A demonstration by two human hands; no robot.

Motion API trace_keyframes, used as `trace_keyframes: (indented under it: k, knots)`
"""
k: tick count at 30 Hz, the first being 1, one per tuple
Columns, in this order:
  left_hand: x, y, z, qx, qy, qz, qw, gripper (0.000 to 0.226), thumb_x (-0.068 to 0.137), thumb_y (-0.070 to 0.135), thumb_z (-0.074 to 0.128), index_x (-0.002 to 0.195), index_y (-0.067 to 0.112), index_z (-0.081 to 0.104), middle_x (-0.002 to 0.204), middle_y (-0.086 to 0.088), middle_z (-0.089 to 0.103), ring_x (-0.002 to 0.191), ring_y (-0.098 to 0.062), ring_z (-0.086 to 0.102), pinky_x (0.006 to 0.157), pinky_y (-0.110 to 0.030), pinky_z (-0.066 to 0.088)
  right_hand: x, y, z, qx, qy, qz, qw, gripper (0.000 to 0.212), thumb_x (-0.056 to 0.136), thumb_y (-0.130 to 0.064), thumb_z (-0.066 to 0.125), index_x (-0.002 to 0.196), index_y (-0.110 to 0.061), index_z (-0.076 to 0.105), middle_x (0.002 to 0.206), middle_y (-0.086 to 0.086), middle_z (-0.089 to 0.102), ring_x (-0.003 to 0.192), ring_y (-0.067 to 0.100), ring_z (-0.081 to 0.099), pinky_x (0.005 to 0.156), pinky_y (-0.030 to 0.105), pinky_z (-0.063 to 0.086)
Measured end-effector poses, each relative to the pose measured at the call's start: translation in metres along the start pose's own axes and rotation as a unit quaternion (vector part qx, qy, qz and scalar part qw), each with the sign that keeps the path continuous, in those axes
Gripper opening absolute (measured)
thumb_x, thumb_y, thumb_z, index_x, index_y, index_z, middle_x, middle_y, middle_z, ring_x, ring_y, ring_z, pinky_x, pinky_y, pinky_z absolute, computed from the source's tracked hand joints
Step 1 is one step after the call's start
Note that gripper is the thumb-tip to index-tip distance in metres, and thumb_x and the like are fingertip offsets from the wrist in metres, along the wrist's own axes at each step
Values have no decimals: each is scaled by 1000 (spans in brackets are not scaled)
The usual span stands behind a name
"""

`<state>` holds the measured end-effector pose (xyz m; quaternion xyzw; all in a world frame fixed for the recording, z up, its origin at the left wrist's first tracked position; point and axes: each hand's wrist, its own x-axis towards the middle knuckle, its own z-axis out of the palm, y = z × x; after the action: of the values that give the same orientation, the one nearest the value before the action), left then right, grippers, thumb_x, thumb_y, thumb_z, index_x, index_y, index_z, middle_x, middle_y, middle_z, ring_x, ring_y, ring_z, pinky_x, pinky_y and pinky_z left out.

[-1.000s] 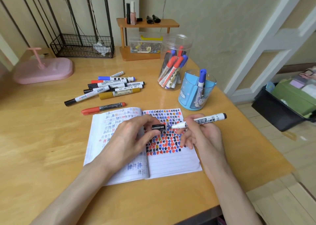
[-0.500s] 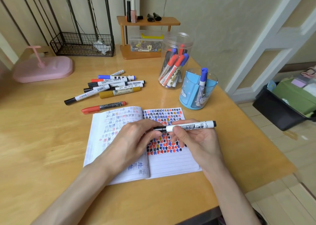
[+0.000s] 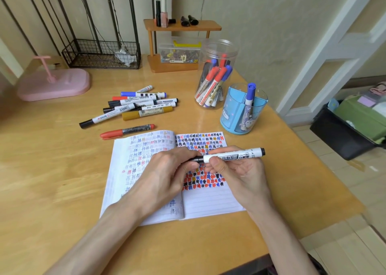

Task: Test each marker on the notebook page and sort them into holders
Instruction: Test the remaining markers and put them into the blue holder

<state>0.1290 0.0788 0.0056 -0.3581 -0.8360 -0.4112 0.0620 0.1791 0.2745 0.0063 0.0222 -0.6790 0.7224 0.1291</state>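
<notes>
The marker (image 3: 231, 156) now has its black cap (image 3: 197, 159) on; a second ago the cap sat apart from the tip. The left hand (image 3: 167, 170) pinches the cap and the right hand (image 3: 240, 174) grips the barrel, above the notebook (image 3: 208, 203) and its right page. The barrel print is unreadable.

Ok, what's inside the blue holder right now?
One blue-capped marker stands cap up inside the blue holder. The holder's opaque front wall hides the front compartment's floor, so anything short there cannot be seen.
</notes>
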Motion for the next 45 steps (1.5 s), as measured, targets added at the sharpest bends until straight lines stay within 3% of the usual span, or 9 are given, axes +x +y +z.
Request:
trace_keyframes:
  k: [3,7,12,14,18,23,29,34,45]
  knots:
    - [0,0,0,-2,0,-3,1000,17,103,18,57,111,17,71,88,9,69,78,-8,62,69,-26,47,0,1,0,4,-1,3,1000,17,84,-8,75,99,0,74,82,16,77,74,24,76,72,25,59]
    - [1,2,-1,2,-10,-20,1000,15,105,17,60,114,18,71,87,21,65,76,5,58,67,-9,38,0,1,1,-27,-1,27,999,14,85,-18,75,93,-6,77,79,13,78,75,21,76,71,23,58]
    - [2,-1,-5,-25,32,-76,996,21,103,41,58,109,27,72,66,4,59,55,-12,48,53,-28,37,6,-6,-4,-21,94,27,995,35,76,-21,84,108,-10,72,79,9,77,64,18,69,66,26,57]
    - [3,-2,-7,-38,56,-102,992,19,101,40,61,103,27,74,66,0,58,55,-14,46,55,-30,36,6,-8,-9,-52,138,-12,989,43,77,-15,88,116,-14,69,80,8,74,63,18,69,65,30,58]
    - [6,8,0,-115,44,-125,985,27,100,41,67,84,20,73,64,-4,58,59,-25,49,58,-42,41,10,-8,-11,-216,53,-115,968,43,85,-7,83,122,-27,74,93,-5,70,72,18,68,66,31,58]
    - [3,18,0,-221,12,-118,968,33,96,57,63,92,27,77,73,-2,67,65,-13,53,64,-29,42,19,-4,-11,-362,57,-251,896,29,85,-3,81,110,-19,81,95,-6,67,76,-3,56,71,18,50]
    - [4,22,-1,-223,24,-103,969,43,105,54,48,107,23,78,81,14,68,90,-15,70,85,-28,54,35,-26,-21,-286,142,-284,904,27,84,-8,83,107,-22,77,95,-7,75,79,8,71,70,24,58]
    - [4,22,-1,-200,29,-111,973,30,106,45,52,101,30,77,80,15,68,91,-15,70,84,-26,53,55,-47,-42,-227,236,-250,911,21,88,-14,82,109,-15,76,93,-1,76,81,13,71,71,28,59]
    - [5,23,0,-184,30,-120,975,23,102,33,57,105,28,79,84,11,73,87,-13,70,79,-30,55,99,-44,-59,-284,257,-212,899,21,88,-26,83,107,-19,77,93,-6,73,87,9,68,69,27,54]
